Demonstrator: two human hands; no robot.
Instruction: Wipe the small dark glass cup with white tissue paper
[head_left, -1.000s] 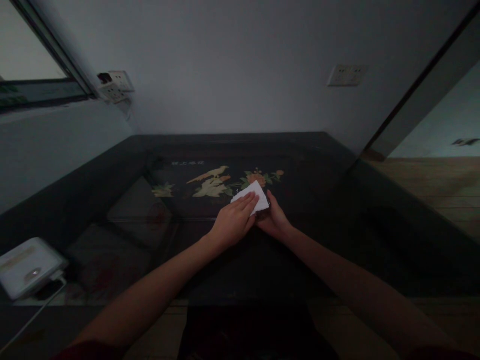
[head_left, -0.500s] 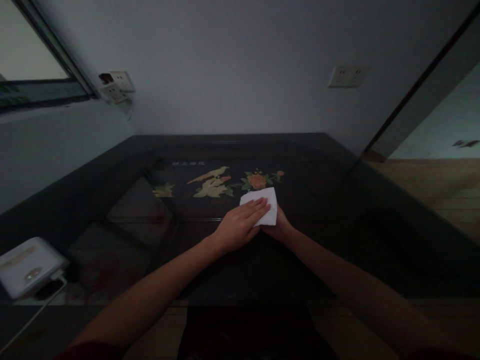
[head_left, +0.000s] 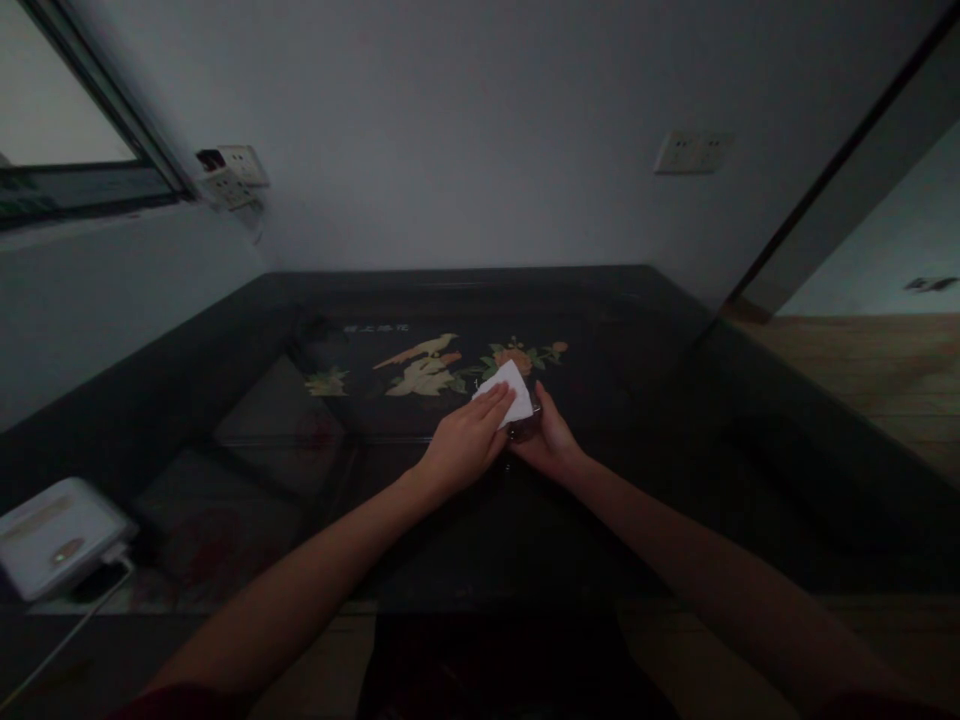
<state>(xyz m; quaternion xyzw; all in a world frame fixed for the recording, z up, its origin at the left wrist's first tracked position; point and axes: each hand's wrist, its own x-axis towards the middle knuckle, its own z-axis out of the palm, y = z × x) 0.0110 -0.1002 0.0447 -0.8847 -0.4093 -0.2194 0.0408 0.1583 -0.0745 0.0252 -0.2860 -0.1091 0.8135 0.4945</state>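
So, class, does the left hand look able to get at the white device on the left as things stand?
Probably yes: nothing visible stands between the left hand and the white device, though that hand is occupied with white paper.

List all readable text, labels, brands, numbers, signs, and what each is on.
"上": second of four pale characters on the table, above the bird picture; a likely reading. The other three are too blurred.
White box: faded tan strip on top, too blurred to tell if it's text.
Dark marks, far right wall: too blurred to tell.
White sheet: no text visible.
No brands or numbers readable.
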